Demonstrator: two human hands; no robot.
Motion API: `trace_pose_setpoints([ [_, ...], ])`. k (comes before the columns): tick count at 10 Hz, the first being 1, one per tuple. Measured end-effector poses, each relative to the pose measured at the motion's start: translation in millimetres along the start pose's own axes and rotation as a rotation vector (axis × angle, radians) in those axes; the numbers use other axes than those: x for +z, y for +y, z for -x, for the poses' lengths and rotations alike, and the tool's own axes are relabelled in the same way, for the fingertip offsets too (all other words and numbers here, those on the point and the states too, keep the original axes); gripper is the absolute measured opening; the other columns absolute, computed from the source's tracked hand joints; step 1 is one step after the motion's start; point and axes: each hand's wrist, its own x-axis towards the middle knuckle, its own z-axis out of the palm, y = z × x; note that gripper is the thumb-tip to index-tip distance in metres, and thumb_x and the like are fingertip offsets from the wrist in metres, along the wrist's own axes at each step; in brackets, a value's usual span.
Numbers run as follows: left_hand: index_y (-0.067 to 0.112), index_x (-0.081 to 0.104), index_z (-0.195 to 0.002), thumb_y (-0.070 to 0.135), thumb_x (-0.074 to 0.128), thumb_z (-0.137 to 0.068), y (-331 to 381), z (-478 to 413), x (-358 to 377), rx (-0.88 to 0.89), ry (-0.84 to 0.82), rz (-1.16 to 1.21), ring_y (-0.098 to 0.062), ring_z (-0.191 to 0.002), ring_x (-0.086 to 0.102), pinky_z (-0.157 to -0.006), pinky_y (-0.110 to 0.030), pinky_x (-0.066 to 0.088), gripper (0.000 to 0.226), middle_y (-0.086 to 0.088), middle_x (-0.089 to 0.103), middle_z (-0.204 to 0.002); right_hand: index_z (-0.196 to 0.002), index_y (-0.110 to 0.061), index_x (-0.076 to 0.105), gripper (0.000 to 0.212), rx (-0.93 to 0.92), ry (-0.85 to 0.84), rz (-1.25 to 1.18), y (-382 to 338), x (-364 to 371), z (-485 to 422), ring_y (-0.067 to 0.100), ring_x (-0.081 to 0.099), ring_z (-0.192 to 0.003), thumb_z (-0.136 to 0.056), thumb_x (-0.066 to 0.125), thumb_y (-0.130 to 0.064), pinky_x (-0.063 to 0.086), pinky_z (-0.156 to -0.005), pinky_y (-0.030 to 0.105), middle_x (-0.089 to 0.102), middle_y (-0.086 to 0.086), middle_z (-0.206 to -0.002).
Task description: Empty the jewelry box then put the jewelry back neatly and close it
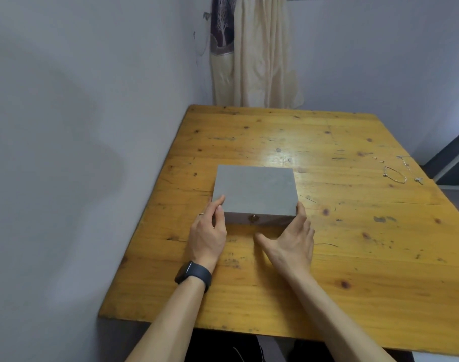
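Two bare forearms reach over the wooden table point(353, 270), a black watch point(193, 276) on the left wrist. The left hand point(208, 232) lays nearly straight fingers against the near left corner of the grey jewelry box point(254, 190), and the right hand point(293, 240) touches its near right corner, fingers straight, thumb spread wide. The box sits closed near the table's middle, while a thin bracelet point(395, 175) and small pieces lie well apart by the right edge.
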Motion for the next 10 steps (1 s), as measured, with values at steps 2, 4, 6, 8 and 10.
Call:
trace_pose_setpoints([
  [2,0.037,0.061,-0.131,0.033,0.043,-0.105,-1,0,1,0.005,-0.004,0.002,-0.013,-0.109,0.064,-0.08,-0.017,0.045,0.032,0.012,0.067,-0.127,-0.15,-0.02,0.011,0.119,-0.001,0.053,0.032,0,4,1,0.032,0.033,-0.135,-0.064,0.075,-0.072,0.032,-0.112,0.049,0.035,0.011,-0.149],
  [4,0.037,0.06,-0.131,0.034,0.042,-0.105,-2,0,1,0.008,0.0,-0.024,-0.013,-0.102,0.065,-0.07,-0.005,0.037,0.032,0.012,0.068,-0.123,-0.143,-0.019,0.019,0.114,0.008,0.116,0.101,-2,6,-5,0.033,0.043,-0.125,-0.062,0.07,-0.08,0.039,-0.103,0.049,0.044,0.013,-0.138],
  [6,0.038,0.058,-0.132,0.034,0.041,-0.105,-2,1,3,0.027,-0.004,-0.039,-0.015,-0.098,0.065,-0.066,-0.007,0.037,0.033,0.011,0.069,-0.121,-0.142,-0.018,0.021,0.114,0.009,0.117,0.171,0,6,-7,0.032,0.044,-0.124,-0.061,0.066,-0.085,0.038,-0.1,0.048,0.045,0.012,-0.136],
  [8,0.042,0.045,-0.14,0.048,0.024,-0.104,-3,3,4,0.088,-0.068,-0.145,-0.022,-0.106,0.063,-0.082,-0.04,0.055,0.042,0.004,0.061,-0.135,-0.144,-0.02,0.018,0.114,0.013,0.052,0.156,1,1,-6,0.032,0.044,-0.125,-0.063,0.067,-0.083,0.037,-0.101,0.049,0.045,0.011,-0.138],
  [10,0.046,0.029,-0.151,0.061,0.023,-0.1,4,7,-1,0.074,-0.132,-0.32,-0.026,-0.123,0.052,-0.104,-0.041,0.043,0.054,-0.011,0.056,-0.138,-0.146,-0.021,0.035,0.079,-0.116,-0.093,-0.136,-1,-51,-15,0.017,0.038,-0.134,-0.083,0.07,-0.053,0.034,-0.111,0.036,0.042,0.003,-0.147],
])
